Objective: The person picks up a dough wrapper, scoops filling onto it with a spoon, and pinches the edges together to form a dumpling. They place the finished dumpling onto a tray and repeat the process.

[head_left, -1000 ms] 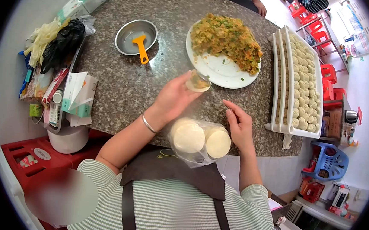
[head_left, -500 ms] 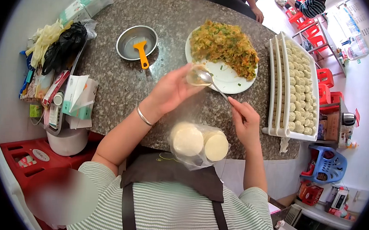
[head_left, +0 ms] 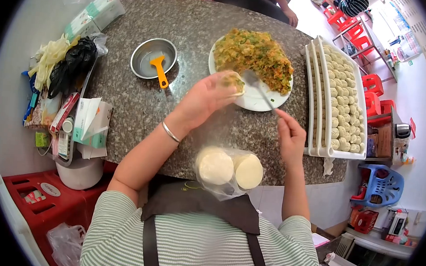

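Note:
My left hand (head_left: 203,98), a silver bangle on its wrist, cups a round dumpling wrapper (head_left: 241,92) with some vegetable filling on it. It is closed around the wrapper at the near left side of the white plate (head_left: 258,104). A heap of chopped orange and green filling (head_left: 258,54) covers much of that plate. In my right hand (head_left: 291,133) the handle of a metal spoon (head_left: 265,95) is pinched; its bowl lies at the near edge of the heap. Two stacks of round wrappers (head_left: 215,166) in a clear plastic bag (head_left: 226,189) sit at the table's near edge.
Stacked white trays (head_left: 319,103) of finished dumplings (head_left: 344,100) stand on the right. A metal bowl (head_left: 141,64) with an orange-handled scraper (head_left: 161,72) is at left. Tissue boxes (head_left: 95,122) and bags line the left side. Across the table stands a person, one hand (head_left: 291,16) visible.
The spoon has moved from the wrapper to the heap of filling. Filling now shows on the wrapper, which my left hand has tilted. The whole view has shifted slightly.

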Demonstrator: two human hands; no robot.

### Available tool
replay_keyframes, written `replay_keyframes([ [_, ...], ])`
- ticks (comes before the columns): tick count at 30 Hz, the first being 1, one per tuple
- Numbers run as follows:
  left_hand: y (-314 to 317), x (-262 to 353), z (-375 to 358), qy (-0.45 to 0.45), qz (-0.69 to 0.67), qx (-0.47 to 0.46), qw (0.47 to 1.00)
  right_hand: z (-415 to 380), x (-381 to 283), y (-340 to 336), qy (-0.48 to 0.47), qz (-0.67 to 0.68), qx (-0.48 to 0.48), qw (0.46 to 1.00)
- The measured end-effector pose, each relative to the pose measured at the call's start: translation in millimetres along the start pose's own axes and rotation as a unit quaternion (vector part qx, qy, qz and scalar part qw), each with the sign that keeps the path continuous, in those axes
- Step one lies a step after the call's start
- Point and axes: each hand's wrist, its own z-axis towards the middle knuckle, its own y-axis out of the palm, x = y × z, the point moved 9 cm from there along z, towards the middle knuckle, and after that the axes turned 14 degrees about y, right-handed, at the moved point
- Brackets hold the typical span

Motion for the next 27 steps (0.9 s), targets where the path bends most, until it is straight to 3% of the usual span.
replay_keyframes([
  [2,3.5,3.5,3.0,0.029,0.031,-0.012,0.999,15.9,35.4,-16.6,0.061,0.078,0.031,0.995],
  [4,11.5,6.4,5.3,0.056,0.062,-0.027,0.996,22.8,43.7,-13.9,0.078,0.062,0.040,0.994],
  [6,13.9,3.8,4.6,0.040,0.080,0.009,0.996,25.0,39.9,-11.4,0.061,-0.058,0.092,0.992],
  [8,23.1,7.5,2.3,0.028,0.097,0.007,0.995,29.4,25.5,-10.7,0.017,-0.111,0.133,0.985],
  [10,28.0,5.3,0.0,0.014,0.114,0.005,0.993,16.9,-28.1,-5.5,-0.174,-0.171,0.202,0.948],
  [11,29.0,6.8,-0.2,0.034,0.117,0.006,0.993,21.6,-32.4,2.5,-0.122,-0.050,0.116,0.984],
  [12,29.1,8.5,-0.8,0.053,0.121,0.008,0.991,22.0,-35.0,8.5,-0.120,-0.047,0.121,0.984],
  [14,28.7,10.2,-2.8,0.089,0.142,-0.013,0.986,32.6,-24.7,31.4,-0.039,0.188,-0.016,0.981],
  [15,29.4,15.0,-4.1,0.129,0.160,-0.030,0.978,33.9,-28.5,35.1,-0.039,0.226,-0.025,0.973],
  [16,27.1,13.5,-5.4,0.129,0.163,-0.031,0.978,35.3,-28.5,37.3,-0.040,0.229,-0.025,0.972],
  [18,22.7,32.0,-9.5,0.237,0.277,-0.014,0.931,38.5,-29.5,45.0,-0.049,0.219,-0.033,0.974],
  [22,14.3,38.2,-11.9,0.272,0.334,0.010,0.902,37.5,-41.4,47.2,-0.085,0.207,-0.014,0.975],
  [24,25.0,50.1,-16.1,0.340,0.411,-0.019,0.846,38.4,-47.7,45.5,-0.091,0.182,0.005,0.979],
  [27,28.6,56.4,-17.3,0.373,0.438,-0.036,0.817,45.3,-47.3,49.3,-0.056,0.181,-0.041,0.981],
])
